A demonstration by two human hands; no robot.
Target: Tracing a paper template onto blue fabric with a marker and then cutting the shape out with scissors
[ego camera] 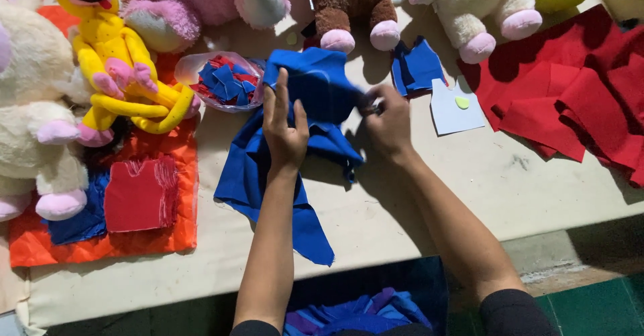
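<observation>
Blue cloth is clamped by fingers of left hand and right hand.

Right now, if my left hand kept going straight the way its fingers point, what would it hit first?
Probably the clear bag of fabric scraps, just past the left hand and the blue cloth it grips; depth is unclear.

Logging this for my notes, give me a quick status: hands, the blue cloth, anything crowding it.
Left hand gripping blue cloth. Right hand pinching its upper edge. Cloth bunched, partly lifted off table. Bowl of fabric scraps close on left side.
</observation>
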